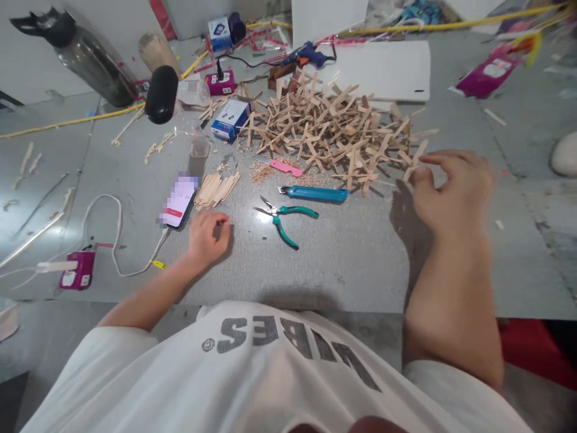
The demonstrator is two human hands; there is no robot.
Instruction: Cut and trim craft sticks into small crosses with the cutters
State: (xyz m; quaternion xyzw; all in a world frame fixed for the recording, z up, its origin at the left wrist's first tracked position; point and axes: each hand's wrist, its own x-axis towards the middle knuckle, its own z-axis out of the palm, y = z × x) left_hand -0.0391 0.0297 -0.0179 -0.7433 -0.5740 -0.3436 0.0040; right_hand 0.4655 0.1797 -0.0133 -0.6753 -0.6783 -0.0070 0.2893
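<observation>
My right hand (453, 183) is at the right end of a heap of crossed wooden craft sticks (333, 123). Its thumb and forefinger pinch a wooden stick cross (415, 161) at the heap's edge. My left hand (210, 237) rests on the table with its fingers curled in, and nothing shows in it. Just beyond it lies a row of loose wooden sticks (217, 189). Between my hands are green-handled pliers (288, 219), open at the jaws, and a blue utility knife (315, 193). A pink craft knife (286, 167) lies among wood shavings (261, 173).
A phone (179, 201) with a white charging cable (118, 240) lies left of the sticks. Behind are a blue-white box (231, 120), a glue gun (311, 55), a white board (392, 69) and a water bottle (97, 63). A yellow cable (72, 123) crosses the back.
</observation>
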